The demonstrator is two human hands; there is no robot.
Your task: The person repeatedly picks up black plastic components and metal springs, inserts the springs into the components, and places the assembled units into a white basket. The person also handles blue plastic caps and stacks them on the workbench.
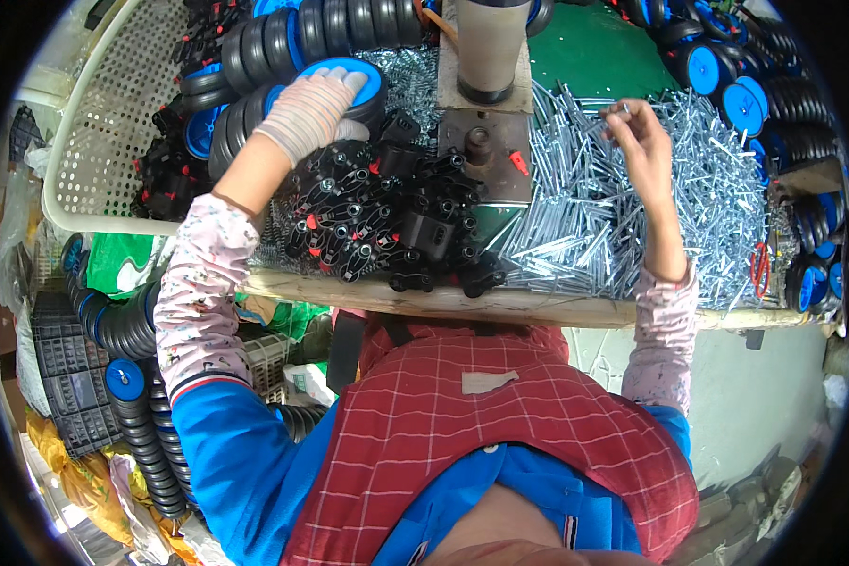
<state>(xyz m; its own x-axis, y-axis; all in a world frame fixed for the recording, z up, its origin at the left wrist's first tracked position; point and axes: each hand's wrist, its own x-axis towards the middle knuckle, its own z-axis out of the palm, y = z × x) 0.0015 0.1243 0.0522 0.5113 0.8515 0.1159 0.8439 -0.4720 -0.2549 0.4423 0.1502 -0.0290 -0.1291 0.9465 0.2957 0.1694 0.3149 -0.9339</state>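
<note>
My left hand [309, 111], in a white-grey glove with bare fingertips, grips a black wheel with a blue hub [374, 79] at its near edge. Other wheels lie in a row beside it. Just below this hand spreads a heap of black plastic caster brackets [349, 203] with red tabs. My right hand [643, 149] is bare and hovers over a wide pile of shiny metal pins [575, 203]. Its thumb and forefinger pinch a small metal pin [619, 109], mostly hidden by the fingers.
Between my hands stands a press with a grey cylindrical ram [491, 47] above a metal base plate [500, 179], where a small red piece [519, 162] lies. A cream perforated basket [99, 123] is at the left. Stacked wheels [745, 104] line the far right, near red-handled scissors [759, 269].
</note>
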